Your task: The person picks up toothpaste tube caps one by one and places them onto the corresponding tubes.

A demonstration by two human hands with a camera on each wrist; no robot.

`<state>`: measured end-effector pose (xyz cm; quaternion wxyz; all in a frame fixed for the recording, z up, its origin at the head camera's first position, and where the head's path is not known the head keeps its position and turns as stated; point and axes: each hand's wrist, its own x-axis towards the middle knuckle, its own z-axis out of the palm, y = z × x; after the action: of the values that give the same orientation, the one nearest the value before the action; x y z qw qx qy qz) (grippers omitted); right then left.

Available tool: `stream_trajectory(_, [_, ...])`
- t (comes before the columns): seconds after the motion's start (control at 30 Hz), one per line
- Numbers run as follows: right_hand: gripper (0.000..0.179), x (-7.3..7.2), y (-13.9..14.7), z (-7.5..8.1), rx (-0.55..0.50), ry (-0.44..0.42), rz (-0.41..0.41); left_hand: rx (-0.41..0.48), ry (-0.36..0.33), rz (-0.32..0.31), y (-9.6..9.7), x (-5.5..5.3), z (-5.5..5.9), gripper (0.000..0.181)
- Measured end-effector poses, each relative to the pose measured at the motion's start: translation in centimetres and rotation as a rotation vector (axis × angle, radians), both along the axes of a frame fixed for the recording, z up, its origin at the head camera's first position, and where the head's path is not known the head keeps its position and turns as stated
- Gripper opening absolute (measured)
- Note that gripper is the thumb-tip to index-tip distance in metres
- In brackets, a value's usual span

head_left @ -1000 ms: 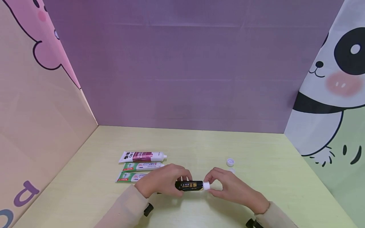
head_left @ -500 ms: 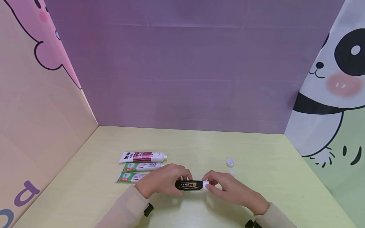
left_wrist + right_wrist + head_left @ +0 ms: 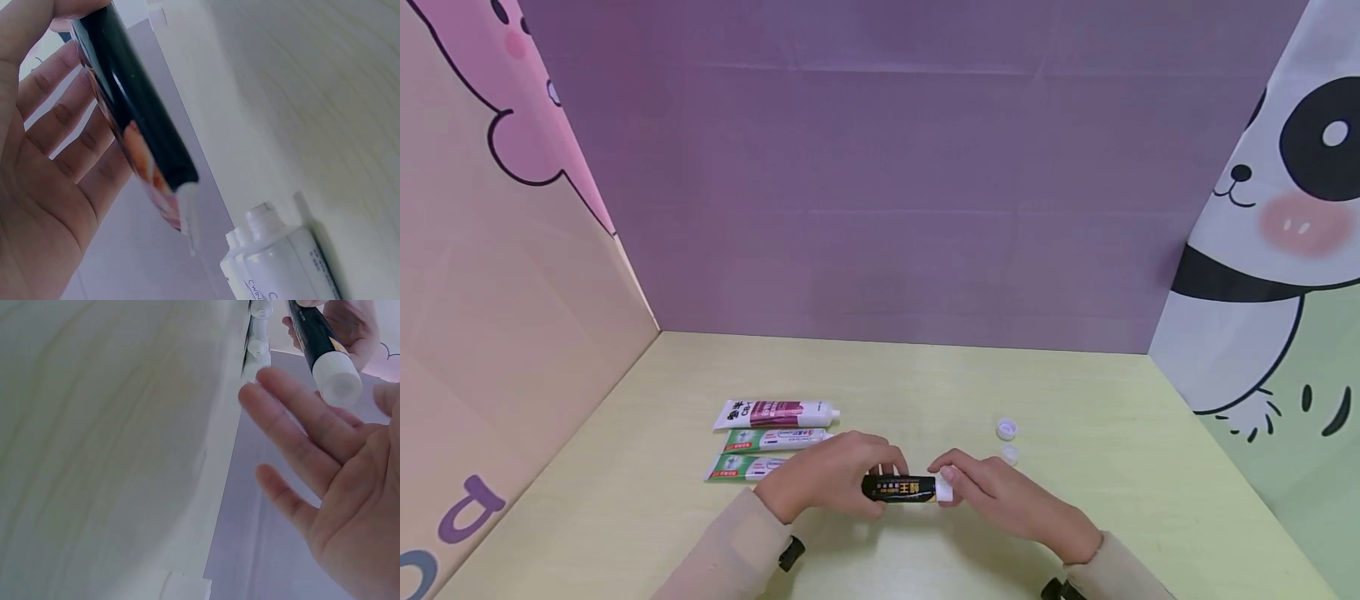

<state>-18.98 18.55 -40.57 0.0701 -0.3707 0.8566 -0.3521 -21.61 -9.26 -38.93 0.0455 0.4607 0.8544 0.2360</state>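
My left hand [image 3: 838,475] grips a black toothpaste tube [image 3: 898,489] with gold lettering, held level above the table, thumb in front and fingers behind. The left wrist view shows the tube's flat tail [image 3: 187,212] pointing away from the fingertips. A white cap [image 3: 337,378] sits on the tube's right end. Around that cap is my right hand [image 3: 1000,496], its fingers mostly straight. In the right wrist view, the thumb [image 3: 387,397] stands a little apart from the cap, and the index finger is partly hidden behind it.
Left of the hands lie a purple-and-white tube [image 3: 778,413] and two green-and-white tubes [image 3: 775,439], the nearest partly covered by my left hand. Two loose white caps [image 3: 1006,429] lie beyond my right hand. A purple panel [image 3: 887,208] stands behind the table [image 3: 1075,400].
My right hand's fingers have shifted around the white cap, with the thumb moving from below it to over its upper edge and then off it. The left hand and tube have stayed nearly still.
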Motion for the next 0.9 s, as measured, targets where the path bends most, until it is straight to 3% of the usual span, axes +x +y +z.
stream_trajectory(0.23, [0.028,0.1,0.2,-0.1,0.015,0.005,-0.017,-0.005,0.002,0.005,-0.2,0.0,0.0,0.031])
stream_trajectory(0.53, [0.036,0.2,0.0,-0.8,-0.049,0.185,-0.030,0.011,0.011,0.007,0.0,0.0,0.0,0.030])
stream_trajectory(0.9, [0.039,0.0,0.0,-1.1,-0.031,0.252,-0.013,0.011,0.033,-0.009,0.3,-0.2,0.0,0.030])
